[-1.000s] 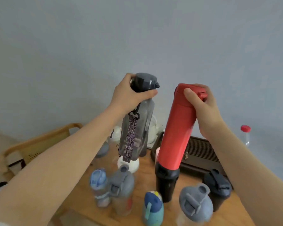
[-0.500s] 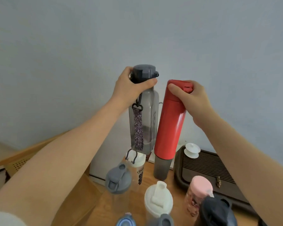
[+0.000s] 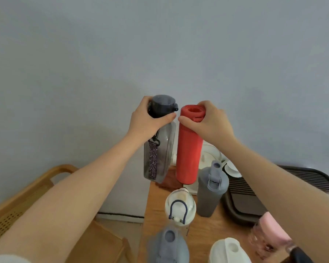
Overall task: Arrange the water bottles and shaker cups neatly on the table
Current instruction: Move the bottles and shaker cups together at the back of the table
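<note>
The left hand (image 3: 146, 120) grips a smoky grey bottle (image 3: 160, 149) by its cap; just beside it, the right hand (image 3: 211, 122) clasps a red bottle (image 3: 188, 149) by the top.

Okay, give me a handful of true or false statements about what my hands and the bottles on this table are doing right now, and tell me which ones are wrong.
1. The left hand grips the smoky clear bottle by its dark cap. True.
2. The right hand holds a blue bottle. False: it holds the red bottle near its top.
3. A patterned strap hangs down the side of the smoky clear bottle. True.
4. The grey shaker cup lies on its side. False: it stands upright on the wooden table.
5. The two held bottles are side by side at the far end of the table. True.
6. The dark slatted tray sits left of the bottles. False: it is on the right.
</note>
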Demonstrator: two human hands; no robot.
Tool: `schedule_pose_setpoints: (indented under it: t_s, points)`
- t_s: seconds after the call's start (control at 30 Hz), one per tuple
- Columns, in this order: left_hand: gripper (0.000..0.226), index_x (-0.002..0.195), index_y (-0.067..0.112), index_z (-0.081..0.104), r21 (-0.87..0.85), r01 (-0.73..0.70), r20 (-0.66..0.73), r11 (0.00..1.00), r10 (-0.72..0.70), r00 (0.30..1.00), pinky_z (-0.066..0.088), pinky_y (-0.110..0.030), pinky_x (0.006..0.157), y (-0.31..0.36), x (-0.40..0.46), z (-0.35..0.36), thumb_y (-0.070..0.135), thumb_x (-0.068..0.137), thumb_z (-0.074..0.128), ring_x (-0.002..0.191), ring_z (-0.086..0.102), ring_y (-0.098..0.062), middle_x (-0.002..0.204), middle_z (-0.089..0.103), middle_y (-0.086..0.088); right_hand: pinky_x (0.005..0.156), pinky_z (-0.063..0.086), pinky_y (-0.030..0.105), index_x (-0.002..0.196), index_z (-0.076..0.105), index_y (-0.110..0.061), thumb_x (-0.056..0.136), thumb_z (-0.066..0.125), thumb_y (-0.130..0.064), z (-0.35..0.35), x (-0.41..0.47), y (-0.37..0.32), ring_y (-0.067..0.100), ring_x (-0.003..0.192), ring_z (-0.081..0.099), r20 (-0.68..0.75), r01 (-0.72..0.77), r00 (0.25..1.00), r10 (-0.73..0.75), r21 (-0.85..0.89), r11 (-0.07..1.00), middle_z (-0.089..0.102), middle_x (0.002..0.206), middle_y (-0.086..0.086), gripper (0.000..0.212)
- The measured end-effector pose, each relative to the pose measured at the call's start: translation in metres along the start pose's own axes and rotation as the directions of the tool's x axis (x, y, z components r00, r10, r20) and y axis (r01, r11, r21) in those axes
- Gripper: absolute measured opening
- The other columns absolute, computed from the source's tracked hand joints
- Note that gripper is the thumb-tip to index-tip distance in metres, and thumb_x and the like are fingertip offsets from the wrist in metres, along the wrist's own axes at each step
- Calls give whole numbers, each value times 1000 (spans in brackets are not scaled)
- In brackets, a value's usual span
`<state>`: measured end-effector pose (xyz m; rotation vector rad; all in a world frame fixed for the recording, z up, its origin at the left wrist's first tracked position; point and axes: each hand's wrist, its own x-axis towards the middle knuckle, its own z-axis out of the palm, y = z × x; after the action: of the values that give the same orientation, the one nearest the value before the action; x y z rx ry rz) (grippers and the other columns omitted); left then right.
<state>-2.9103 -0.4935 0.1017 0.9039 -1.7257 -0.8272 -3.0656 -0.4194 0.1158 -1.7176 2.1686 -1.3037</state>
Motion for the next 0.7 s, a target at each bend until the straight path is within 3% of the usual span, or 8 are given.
schedule_pose_setpoints:
  t_s: [0.13,0.27,0.37,0.47,0.53,0.63,0.7]
  points:
    - [51,104,24,52,4,82,111,997,-82,990,48,-13,77,-60,4,0,30,63,82,93,60,-7,96,61,13,74,54,36,112,52,-11,69,68,-58,48,1,6,19,88,61,71,-73,994,82,-120,990,61,97,1,65]
    - [60,101,31,46,90,163,185,983,-177,967,49,-43,89,-108,-10,4,49,53,78,99,61,-18,99,62,9,66,48,32,113,49,-11,70,66,-56,83,-3,17,21,84,59,116,-162,973,202,-285,945,62,98,3,64]
    - [64,98,37,40,119,223,243,967,-246,938,45,-50,92,-131,-27,7,60,48,73,103,59,-20,101,58,12,69,51,35,115,47,-9,73,67,-50,99,-15,27,22,83,58,187,-203,941,281,-351,914,64,99,5,62]
    - [64,105,30,41,158,251,288,955,-287,913,44,-50,94,-150,-37,9,48,57,80,107,56,-22,110,59,4,75,51,36,110,50,-6,72,70,-44,109,-25,36,22,86,58,239,-266,904,356,-339,902,62,94,5,57]
    - [66,111,21,42,148,247,351,958,-284,892,47,-39,91,-155,-37,9,38,62,82,102,54,-19,113,58,0,73,48,35,104,52,-6,70,73,-40,114,-29,41,23,84,57,269,-304,876,400,-337,891,60,89,5,52]
    - [63,113,13,39,182,175,475,968,-242,846,44,-27,76,-149,-27,4,30,67,79,96,52,-16,105,51,2,73,52,40,102,51,-9,67,74,-37,120,-40,47,27,84,62,345,-334,819,458,-361,871,65,91,10,51]
    - [68,121,15,37,214,87,532,973,-191,825,45,-29,81,-147,-20,0,30,68,78,105,53,-22,112,53,-1,75,54,43,101,49,-11,65,75,-39,122,-45,48,27,84,62,357,-317,814,458,-388,865,65,91,9,52]
